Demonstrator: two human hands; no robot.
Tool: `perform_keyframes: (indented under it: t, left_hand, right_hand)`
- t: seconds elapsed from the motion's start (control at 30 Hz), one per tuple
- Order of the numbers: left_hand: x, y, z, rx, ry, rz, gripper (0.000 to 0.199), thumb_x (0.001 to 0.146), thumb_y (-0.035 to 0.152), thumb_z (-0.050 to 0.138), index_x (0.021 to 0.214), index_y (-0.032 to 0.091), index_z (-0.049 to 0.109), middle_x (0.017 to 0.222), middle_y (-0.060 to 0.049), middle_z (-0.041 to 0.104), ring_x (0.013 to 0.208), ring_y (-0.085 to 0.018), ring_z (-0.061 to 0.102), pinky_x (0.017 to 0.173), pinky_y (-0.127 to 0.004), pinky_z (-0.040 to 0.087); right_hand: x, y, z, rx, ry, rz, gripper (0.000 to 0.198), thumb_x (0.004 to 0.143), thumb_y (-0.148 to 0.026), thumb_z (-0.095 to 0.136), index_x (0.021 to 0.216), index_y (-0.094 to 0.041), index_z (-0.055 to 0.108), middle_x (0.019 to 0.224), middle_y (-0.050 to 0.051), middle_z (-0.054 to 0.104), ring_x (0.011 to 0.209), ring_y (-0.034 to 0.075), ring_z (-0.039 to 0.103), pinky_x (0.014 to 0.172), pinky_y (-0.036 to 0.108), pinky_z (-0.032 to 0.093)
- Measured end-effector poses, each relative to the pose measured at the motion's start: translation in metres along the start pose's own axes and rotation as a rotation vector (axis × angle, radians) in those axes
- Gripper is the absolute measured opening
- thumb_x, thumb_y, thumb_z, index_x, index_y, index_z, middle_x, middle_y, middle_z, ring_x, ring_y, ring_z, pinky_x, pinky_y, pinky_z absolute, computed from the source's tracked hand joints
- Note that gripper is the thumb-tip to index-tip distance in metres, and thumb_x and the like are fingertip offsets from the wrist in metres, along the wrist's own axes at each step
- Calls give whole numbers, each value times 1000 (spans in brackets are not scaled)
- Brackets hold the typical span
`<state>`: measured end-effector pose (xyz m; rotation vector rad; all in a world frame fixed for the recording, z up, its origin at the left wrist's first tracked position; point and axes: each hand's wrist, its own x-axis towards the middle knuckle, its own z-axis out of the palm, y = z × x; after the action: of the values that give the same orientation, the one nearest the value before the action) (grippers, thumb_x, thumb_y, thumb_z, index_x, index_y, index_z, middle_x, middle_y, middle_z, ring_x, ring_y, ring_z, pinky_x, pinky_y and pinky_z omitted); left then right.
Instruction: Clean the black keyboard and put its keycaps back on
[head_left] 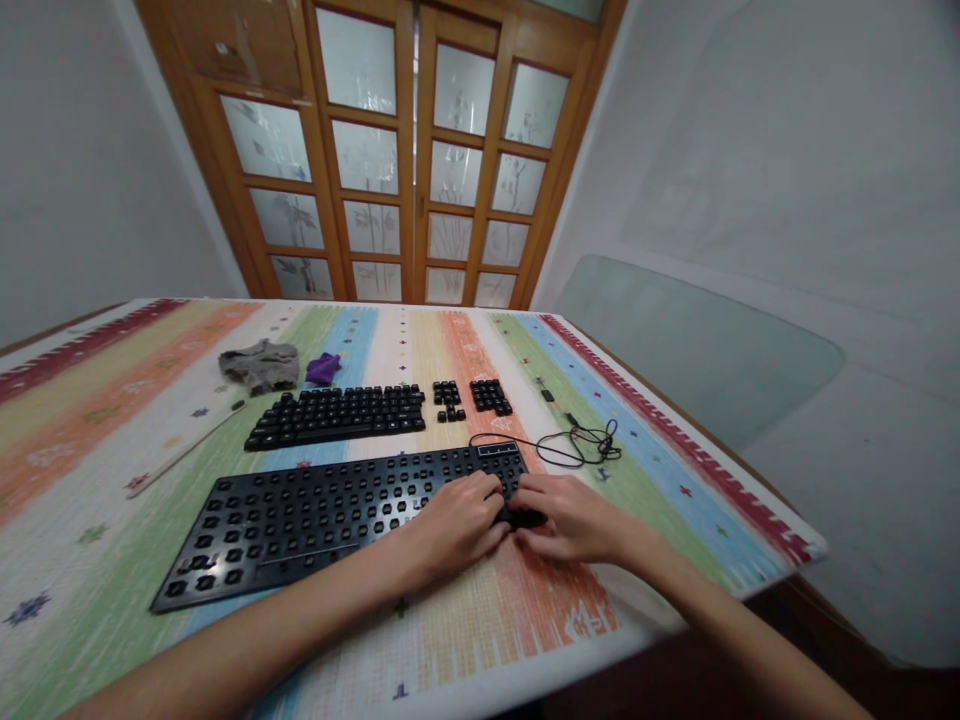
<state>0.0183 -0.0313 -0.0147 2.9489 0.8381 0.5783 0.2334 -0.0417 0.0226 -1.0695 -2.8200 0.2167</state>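
A black keyboard (315, 510), bare of its keycaps over most of what shows, lies slanted across the cloth. At its near right corner, my left hand (466, 515) has its fingers curled over the keyboard, thumb by the front edge. Facing it, my right hand (570, 515) is closed round the same corner, fingertips bent inward. Between the two hands is a dark part of the keyboard; any small piece in the fingertips is hidden. Behind the keyboard sit black keycaps (341, 415) in rows, with smaller groups of keycaps (448, 395) and number-pad keycaps (491, 397) to their right.
A cable (577, 445) coils right of the keyboard, near a small black piece (547, 396). Farther left lie a grey cloth (261, 367), a purple cloth (323, 368) and a thin brush (187, 448). A striped tablecloth (480, 630) covers the table.
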Motion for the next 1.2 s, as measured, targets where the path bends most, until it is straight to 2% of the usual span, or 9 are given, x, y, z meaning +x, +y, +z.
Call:
perform_keyframes:
  t: [0.2, 0.4, 0.57, 0.7, 0.83, 0.97, 1.1, 1.2]
  left_hand:
    - [0, 3, 9, 135, 18, 67, 15, 97, 21, 57, 86, 12, 62, 85, -7, 63, 83, -21, 61, 73, -32, 52]
    - [-2, 1, 24, 265, 27, 183, 11, 96, 13, 55, 87, 11, 62, 84, -9, 62, 81, -23, 61, 73, -34, 52]
    - [-4, 3, 21, 328, 18, 215, 12, 96, 8, 51, 90, 10, 61, 88, -10, 63, 86, -23, 61, 79, -35, 52]
    - [-4, 4, 19, 343, -2, 224, 12, 96, 8, 50, 96, 8, 62, 94, -12, 65, 92, -24, 62, 82, -35, 52]
    - [-3, 5, 20, 330, -27, 219, 12, 97, 7, 50, 99, 7, 62, 98, -14, 65, 94, -25, 63, 84, -36, 53]
    - [-2, 6, 16, 272, -50, 184, 14, 97, 4, 46, 100, 8, 59, 97, -15, 64, 95, -26, 65, 82, -37, 54]
    - [1, 2, 7, 159, -60, 111, 19, 96, -1, 42, 101, 11, 55, 93, -10, 62, 83, -22, 68, 69, -30, 55]
    - [3, -5, -1, 33, -47, 61, 13, 98, 6, 46, 97, 14, 56, 90, -6, 63, 71, -19, 67, 60, -28, 54]
  right_hand:
    - [2, 0, 13, -231, -17, 11, 12, 83, -14, 54, 87, -15, 65, 87, 8, 64, 77, 18, 57, 66, 28, 40]
    - [3, 3, 14, -333, -9, -126, 13, 88, -12, 51, 82, -16, 62, 82, 6, 63, 73, 18, 55, 63, 30, 39]
    - [8, 4, 20, -414, 0, -184, 12, 85, -8, 49, 84, -15, 59, 78, 7, 60, 72, 20, 53, 62, 31, 38]
    - [10, 9, 31, -453, -6, -191, 8, 82, -13, 50, 85, -14, 58, 79, 8, 59, 73, 22, 52, 63, 33, 39]
    - [11, 16, 40, -457, -15, -209, 9, 82, -14, 49, 85, -14, 57, 78, 9, 58, 73, 22, 51, 64, 33, 40]
    - [13, 21, 38, -429, -51, -210, 8, 82, -17, 52, 85, -13, 58, 79, 10, 58, 73, 22, 51, 64, 33, 40]
    - [15, 27, 30, -370, -63, -195, 5, 84, -13, 52, 84, -14, 57, 78, 9, 59, 71, 20, 52, 64, 32, 41]
    - [12, 27, 24, -322, 38, -216, 9, 87, -11, 48, 83, -16, 56, 78, 7, 59, 70, 19, 54, 63, 31, 44]
